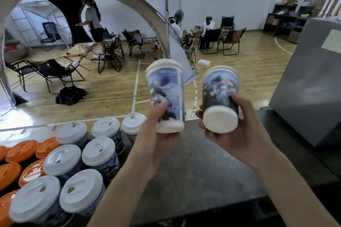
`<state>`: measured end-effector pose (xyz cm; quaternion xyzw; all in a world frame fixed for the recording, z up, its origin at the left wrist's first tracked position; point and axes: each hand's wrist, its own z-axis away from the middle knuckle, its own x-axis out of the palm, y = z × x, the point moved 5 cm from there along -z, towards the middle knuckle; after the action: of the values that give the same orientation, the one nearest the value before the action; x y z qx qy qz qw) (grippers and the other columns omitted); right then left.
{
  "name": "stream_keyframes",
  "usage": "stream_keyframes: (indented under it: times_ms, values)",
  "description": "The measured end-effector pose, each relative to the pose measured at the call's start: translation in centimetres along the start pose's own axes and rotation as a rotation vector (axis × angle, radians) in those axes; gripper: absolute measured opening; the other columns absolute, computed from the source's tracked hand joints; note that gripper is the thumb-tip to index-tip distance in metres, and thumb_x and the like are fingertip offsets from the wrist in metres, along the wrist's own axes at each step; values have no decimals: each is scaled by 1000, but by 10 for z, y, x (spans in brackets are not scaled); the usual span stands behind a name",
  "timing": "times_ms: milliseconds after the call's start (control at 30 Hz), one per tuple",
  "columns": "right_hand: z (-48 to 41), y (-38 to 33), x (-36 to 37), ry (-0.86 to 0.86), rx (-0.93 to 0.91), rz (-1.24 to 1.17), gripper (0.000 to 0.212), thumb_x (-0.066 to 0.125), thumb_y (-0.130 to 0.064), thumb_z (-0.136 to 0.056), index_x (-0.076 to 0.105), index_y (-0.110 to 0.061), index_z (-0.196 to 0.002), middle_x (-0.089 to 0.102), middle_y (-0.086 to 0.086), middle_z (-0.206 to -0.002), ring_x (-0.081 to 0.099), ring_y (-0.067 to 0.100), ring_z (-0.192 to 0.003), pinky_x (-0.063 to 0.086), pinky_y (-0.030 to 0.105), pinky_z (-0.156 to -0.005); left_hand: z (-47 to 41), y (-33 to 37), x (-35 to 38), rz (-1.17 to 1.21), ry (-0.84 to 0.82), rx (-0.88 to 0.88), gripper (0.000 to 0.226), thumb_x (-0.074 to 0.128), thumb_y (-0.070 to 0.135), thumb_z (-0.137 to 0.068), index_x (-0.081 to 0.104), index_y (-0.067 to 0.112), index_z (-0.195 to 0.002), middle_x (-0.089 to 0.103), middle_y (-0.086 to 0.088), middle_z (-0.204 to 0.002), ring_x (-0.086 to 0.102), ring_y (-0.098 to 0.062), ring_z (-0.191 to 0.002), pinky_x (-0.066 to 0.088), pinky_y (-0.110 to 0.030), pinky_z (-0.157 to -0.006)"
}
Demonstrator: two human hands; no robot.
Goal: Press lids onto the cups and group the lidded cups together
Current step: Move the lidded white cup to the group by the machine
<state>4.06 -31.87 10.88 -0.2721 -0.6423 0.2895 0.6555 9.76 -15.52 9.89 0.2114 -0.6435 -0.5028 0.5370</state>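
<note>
Left hand (156,134): fingers and thumb were curled round the lower part of the left cup (167,96), holding it in the air, close to upright.
Right hand (236,132): it was wrapped round the base end of the right cup (219,86), holding it aloft and tipped away, so the white bottom faced the camera.
Left cup: a blue printed paper cup with a white lid (164,65) seated on its rim. The lid hid whatever was inside.
Right cup: it carried the same kind of print. A white edge at its far end looked like a lid, though blur left that uncertain, and the inside was out of sight.
Cups and hands: each cup rose out of its own hand. The two were side by side, near but apart, above the far edge of the counter (193,171).
White-lidded cups (98,151): seven stood packed in a group on the counter's left part, just left of the left forearm.
Orange-lidded cups (22,150): six showed at the left edge, right beside the white group, some cut by the frame.
Grey box (310,88): it stood on the counter to the right of the right hand.
</note>
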Motion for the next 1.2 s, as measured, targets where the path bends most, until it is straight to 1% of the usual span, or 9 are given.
stream_keyframes:
  times_ms: [100, 233, 467, 600, 733, 833, 967, 1067, 1200]
  values:
    - [11, -6, -40, 267, 3, 520, 59, 76, -43, -77, 61, -11, -124, 76, 12, -107, 73, 27, -92, 59, 30, -70, 9, 4, -25, -675, 134, 152, 76, 75, 74, -66, 60, 29, -125, 76, 8, -107, 73, -6, -90, 54, -18, -70]
    - [37, -16, -80, 447, 44, 941, 72, 83, -54, -68, 55, -18, -124, 77, 5, -97, 75, 34, -82, 54, 38, -60, 28, 9, -40, -1146, 193, 183, 69, 69, 74, -68, 38, 37, -118, 57, 23, -104, 60, 3, -89, 44, -11, -63]
    - [62, -30, -99, 573, 176, 1489, 46, 81, -59, -69, 61, -32, -101, 69, -13, -90, 62, -11, -61, 44, 8, -49, 26, -14, -30, -1398, 190, 261, 56, 77, 61, -74, 42, 37, -110, 58, 14, -108, 56, -10, -94, 41, -28, -81]
    - [57, -25, -94, 549, 334, 1725, 57, 76, -72, -65, 58, -39, -107, 63, -19, -89, 62, 3, -77, 56, 26, -73, 14, -29, -15, -1568, 160, 224, 56, 76, 58, -78, 42, 29, -112, 56, 7, -112, 60, -20, -101, 43, -32, -79]
    - [51, -23, -92, 536, 424, 1947, 59, 67, -80, -68, 55, -41, -111, 49, -18, -80, 48, 7, -72, 41, 28, -60, 8, -40, -2, -1729, 136, 188, 58, 69, 66, -80, 39, 28, -112, 56, 7, -108, 60, -20, -104, 44, -32, -76]
    - [51, -27, -111, 548, 393, 1838, 57, 67, -80, -67, 58, -40, -106, 58, -20, -85, 55, 3, -73, 45, 27, -62, 0, -44, -3, -1692, 174, 156, 58, 67, 74, -78, 40, 33, -109, 51, 6, -97, 55, -21, -97, 44, -35, -81]
    - [64, -32, -151, 556, 263, 1222, 33, 78, -60, -74, 61, -44, -98, 72, -21, -93, 68, -6, -83, 52, 17, -76, -19, -70, -15, -882, 240, -117, 66, 81, 69, -64, 61, 21, -104, 72, -2, -98, 67, -19, -87, 50, -36, -74]
    - [78, -19, -185, 591, 172, 770, 53, 77, -55, -69, 68, -30, -115, 77, -8, -106, 73, 9, -99, 53, 41, -100, -40, -127, -10, -348, 208, -367, 90, 95, 63, -43, 75, 5, -108, 78, -12, -105, 71, -32, -95, 51, -44, -88]
    - [81, 9, -220, 588, 105, 347, 74, 90, -38, -65, 61, -14, -129, 73, 12, -120, 70, 31, -112, 48, 51, -106, -56, -183, 37, -212, 25, -487, 51, 84, 31, -57, 75, 6, -101, 79, -13, -94, 74, -25, -73, 55, -35, -67]
